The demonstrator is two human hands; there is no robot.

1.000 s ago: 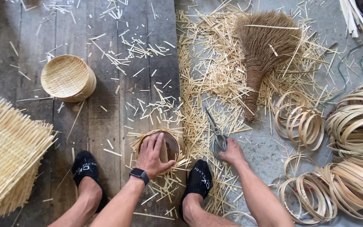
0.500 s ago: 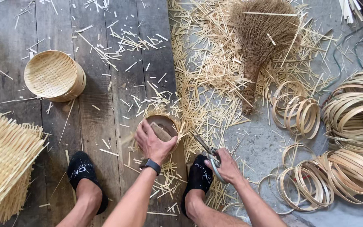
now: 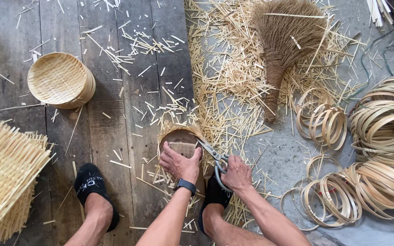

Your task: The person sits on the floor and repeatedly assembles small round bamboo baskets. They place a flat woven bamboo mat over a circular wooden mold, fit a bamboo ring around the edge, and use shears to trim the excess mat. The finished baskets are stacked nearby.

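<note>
Scissors (image 3: 214, 160) now sit gripped in the right hand (image 3: 236, 173), blades parted at the rim of the small basket (image 3: 182, 139) (left hand (image 3: 178, 162) fingers pressing it to the floor planks), no longer lying loose beside it.

**Soft, even daylight, sharp all over**

The light is bright and diffuse, with no glare anywhere. Shadows are faint and short (darkest under the round woven basket (image 3: 60, 79) near the floor's upper left corner). Straw bits stay crisp from edge to edge. Floor planks (image 3: 110, 136) lean slightly outward toward the left edge, a mild wide-angle stretch.
</note>
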